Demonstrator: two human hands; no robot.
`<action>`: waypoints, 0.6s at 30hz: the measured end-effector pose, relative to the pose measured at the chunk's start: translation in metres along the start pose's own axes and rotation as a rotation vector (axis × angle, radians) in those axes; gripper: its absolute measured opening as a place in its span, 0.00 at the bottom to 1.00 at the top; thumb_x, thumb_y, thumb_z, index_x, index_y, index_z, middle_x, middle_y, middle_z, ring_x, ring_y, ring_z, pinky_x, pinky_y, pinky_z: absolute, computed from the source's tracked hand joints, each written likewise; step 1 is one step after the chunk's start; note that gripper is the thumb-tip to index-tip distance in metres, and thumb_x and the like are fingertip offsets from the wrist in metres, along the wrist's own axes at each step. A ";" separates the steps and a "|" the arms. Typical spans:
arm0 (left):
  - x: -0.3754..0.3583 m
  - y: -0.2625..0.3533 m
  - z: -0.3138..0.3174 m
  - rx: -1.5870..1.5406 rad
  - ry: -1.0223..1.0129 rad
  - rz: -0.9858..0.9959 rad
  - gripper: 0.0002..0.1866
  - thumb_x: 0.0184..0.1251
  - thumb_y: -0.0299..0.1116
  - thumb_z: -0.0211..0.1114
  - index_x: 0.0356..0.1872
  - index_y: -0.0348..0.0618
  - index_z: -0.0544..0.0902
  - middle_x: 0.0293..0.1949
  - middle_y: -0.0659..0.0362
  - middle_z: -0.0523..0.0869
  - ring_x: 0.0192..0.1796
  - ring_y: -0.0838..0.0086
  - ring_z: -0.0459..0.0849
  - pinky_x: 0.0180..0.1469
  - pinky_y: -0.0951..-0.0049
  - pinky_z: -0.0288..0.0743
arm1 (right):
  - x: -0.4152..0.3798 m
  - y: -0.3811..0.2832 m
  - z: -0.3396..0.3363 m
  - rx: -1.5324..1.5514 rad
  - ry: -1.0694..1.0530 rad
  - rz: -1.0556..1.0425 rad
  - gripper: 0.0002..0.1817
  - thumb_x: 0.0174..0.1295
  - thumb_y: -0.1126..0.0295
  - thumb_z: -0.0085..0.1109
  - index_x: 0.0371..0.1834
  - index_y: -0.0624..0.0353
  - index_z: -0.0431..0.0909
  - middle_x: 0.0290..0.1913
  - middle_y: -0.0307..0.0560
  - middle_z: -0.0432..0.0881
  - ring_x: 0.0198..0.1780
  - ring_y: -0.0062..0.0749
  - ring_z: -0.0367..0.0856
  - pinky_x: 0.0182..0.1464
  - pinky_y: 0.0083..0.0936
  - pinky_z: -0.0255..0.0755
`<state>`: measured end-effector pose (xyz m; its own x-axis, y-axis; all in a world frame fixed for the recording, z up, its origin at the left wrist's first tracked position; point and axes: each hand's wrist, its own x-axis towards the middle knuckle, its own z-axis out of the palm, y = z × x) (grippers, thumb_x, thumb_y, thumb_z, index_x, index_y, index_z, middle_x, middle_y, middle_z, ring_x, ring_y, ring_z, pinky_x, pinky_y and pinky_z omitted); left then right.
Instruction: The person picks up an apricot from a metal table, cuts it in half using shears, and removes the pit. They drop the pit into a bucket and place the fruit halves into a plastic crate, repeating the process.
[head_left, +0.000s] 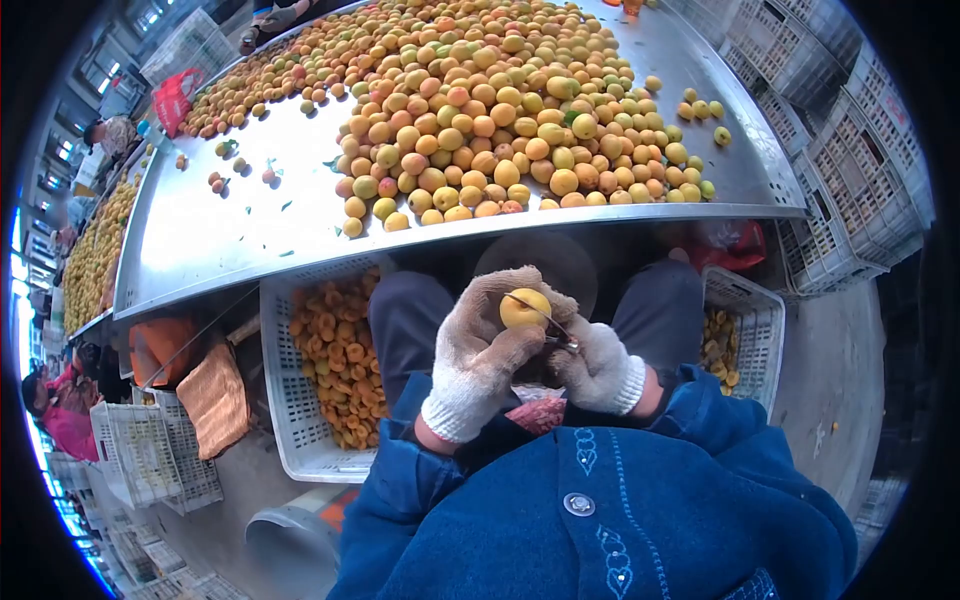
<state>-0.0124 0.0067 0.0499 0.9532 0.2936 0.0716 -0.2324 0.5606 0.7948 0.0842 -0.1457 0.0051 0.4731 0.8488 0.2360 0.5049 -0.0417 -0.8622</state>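
Observation:
My left hand (478, 350), in a worn white knitted glove, is closed around a yellow apricot (522, 310) above my lap. In my right hand (598, 368), gloved the same way, is a small knife (566, 343); its thin blade lies across the face of the apricot. Just beyond my hands, a big heap of apricots (470, 130) covers much of the metal table (200, 262). By my left knee, a white crate (283, 405) holds many split apricot halves (335, 350). Another white crate (767, 345) with apricot pieces stands by my right knee.
Stacked crates (850, 170) rise beside the table on the right. Left of me are an orange-brown sack (213, 400), white crates (135, 455) and a bucket (290, 540). A red bag (175, 100) sits on the table's far left. People (65, 415) are at the left.

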 end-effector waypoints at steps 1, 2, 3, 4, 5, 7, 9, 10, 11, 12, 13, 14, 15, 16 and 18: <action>0.000 -0.002 0.001 -0.001 -0.004 -0.001 0.25 0.64 0.22 0.65 0.61 0.35 0.69 0.53 0.47 0.82 0.56 0.64 0.83 0.61 0.66 0.77 | 0.002 0.000 0.005 0.035 0.032 0.005 0.14 0.65 0.61 0.58 0.40 0.59 0.69 0.22 0.54 0.79 0.27 0.55 0.82 0.28 0.39 0.74; 0.000 -0.003 0.002 -0.019 0.026 -0.010 0.27 0.65 0.31 0.67 0.62 0.35 0.69 0.52 0.47 0.82 0.58 0.60 0.81 0.63 0.62 0.74 | 0.003 -0.001 0.008 0.071 0.063 0.008 0.14 0.65 0.61 0.58 0.42 0.59 0.70 0.24 0.55 0.81 0.28 0.56 0.82 0.29 0.39 0.75; 0.000 -0.005 0.002 -0.036 0.057 -0.019 0.30 0.65 0.40 0.69 0.62 0.35 0.68 0.52 0.46 0.82 0.61 0.57 0.79 0.66 0.59 0.71 | 0.003 -0.003 0.008 0.070 0.064 0.006 0.14 0.65 0.61 0.58 0.42 0.59 0.70 0.24 0.55 0.81 0.28 0.56 0.82 0.29 0.39 0.75; 0.002 -0.007 0.003 -0.036 0.058 -0.018 0.30 0.65 0.40 0.69 0.62 0.35 0.68 0.52 0.46 0.82 0.61 0.57 0.79 0.66 0.59 0.71 | 0.003 -0.007 0.007 0.061 0.033 0.057 0.15 0.65 0.61 0.58 0.45 0.60 0.70 0.26 0.56 0.82 0.29 0.56 0.83 0.30 0.40 0.76; 0.003 -0.010 0.005 -0.058 0.072 -0.006 0.31 0.67 0.44 0.66 0.63 0.35 0.68 0.52 0.47 0.83 0.63 0.55 0.77 0.68 0.58 0.69 | 0.002 -0.010 0.007 0.053 0.001 0.108 0.16 0.66 0.61 0.57 0.48 0.61 0.71 0.28 0.58 0.83 0.30 0.56 0.83 0.32 0.40 0.77; 0.005 -0.017 0.008 -0.077 0.084 0.007 0.32 0.69 0.48 0.63 0.64 0.35 0.67 0.52 0.47 0.83 0.65 0.54 0.75 0.69 0.57 0.66 | 0.005 -0.012 0.014 0.040 0.042 0.112 0.17 0.66 0.61 0.57 0.50 0.61 0.71 0.28 0.57 0.83 0.30 0.56 0.83 0.32 0.41 0.77; 0.004 -0.027 0.009 -0.188 0.035 0.041 0.27 0.76 0.47 0.54 0.64 0.35 0.66 0.51 0.48 0.83 0.66 0.59 0.74 0.68 0.60 0.67 | 0.006 -0.012 0.019 0.026 0.088 0.118 0.18 0.66 0.60 0.56 0.52 0.61 0.71 0.29 0.57 0.83 0.30 0.57 0.83 0.32 0.41 0.78; 0.004 -0.034 0.007 -0.201 0.059 0.004 0.30 0.77 0.53 0.48 0.65 0.37 0.66 0.51 0.48 0.83 0.66 0.59 0.74 0.66 0.62 0.69 | 0.007 -0.009 0.019 -0.018 0.086 0.082 0.17 0.66 0.60 0.56 0.51 0.61 0.71 0.28 0.57 0.83 0.30 0.56 0.83 0.31 0.41 0.77; 0.003 -0.039 0.003 -0.199 0.057 0.002 0.30 0.77 0.53 0.48 0.65 0.37 0.66 0.51 0.48 0.83 0.66 0.59 0.74 0.66 0.62 0.69 | 0.007 -0.007 0.020 -0.060 0.083 0.048 0.17 0.67 0.60 0.56 0.50 0.61 0.70 0.27 0.56 0.82 0.29 0.56 0.83 0.30 0.42 0.77; 0.003 -0.043 0.000 -0.242 0.072 -0.030 0.30 0.77 0.53 0.47 0.66 0.38 0.65 0.51 0.48 0.83 0.65 0.60 0.75 0.65 0.63 0.70 | 0.006 -0.003 0.021 -0.058 0.086 0.050 0.17 0.67 0.60 0.56 0.50 0.61 0.70 0.27 0.56 0.82 0.29 0.56 0.83 0.30 0.42 0.77; 0.003 -0.043 0.000 -0.285 0.086 -0.060 0.30 0.78 0.54 0.47 0.67 0.39 0.65 0.51 0.48 0.83 0.64 0.62 0.76 0.64 0.64 0.71 | 0.007 0.000 0.021 -0.111 0.087 0.023 0.17 0.67 0.60 0.56 0.49 0.61 0.71 0.26 0.56 0.82 0.28 0.56 0.82 0.29 0.42 0.76; 0.003 -0.042 0.000 -0.284 0.086 -0.061 0.30 0.78 0.54 0.47 0.67 0.39 0.65 0.51 0.48 0.83 0.64 0.62 0.76 0.64 0.64 0.71 | 0.007 0.002 0.020 -0.164 0.087 -0.005 0.17 0.67 0.59 0.56 0.48 0.61 0.71 0.25 0.56 0.81 0.27 0.56 0.82 0.29 0.43 0.76; 0.002 -0.039 0.001 -0.297 0.115 -0.087 0.30 0.77 0.54 0.46 0.67 0.40 0.64 0.52 0.48 0.82 0.62 0.63 0.77 0.63 0.64 0.72 | 0.007 0.001 0.018 -0.164 0.088 -0.005 0.17 0.67 0.59 0.56 0.48 0.61 0.71 0.25 0.56 0.81 0.27 0.56 0.82 0.29 0.43 0.76; 0.003 -0.037 0.003 -0.310 0.145 -0.112 0.31 0.77 0.54 0.46 0.68 0.40 0.64 0.52 0.49 0.82 0.60 0.64 0.78 0.61 0.64 0.73 | 0.009 -0.005 0.014 -0.156 0.093 0.037 0.17 0.67 0.59 0.56 0.48 0.61 0.71 0.24 0.56 0.81 0.27 0.56 0.82 0.28 0.43 0.76; 0.006 -0.035 0.007 -0.148 0.172 -0.030 0.31 0.77 0.55 0.46 0.68 0.41 0.64 0.53 0.49 0.82 0.58 0.65 0.79 0.61 0.64 0.74 | 0.009 -0.007 0.013 -0.147 0.100 0.073 0.17 0.67 0.58 0.56 0.48 0.61 0.71 0.24 0.56 0.81 0.27 0.56 0.82 0.28 0.43 0.75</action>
<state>0.0026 -0.0166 0.0268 0.9161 0.3956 -0.0645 -0.2425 0.6750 0.6969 0.0761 -0.1307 0.0075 0.5785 0.7841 0.2248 0.5627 -0.1841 -0.8059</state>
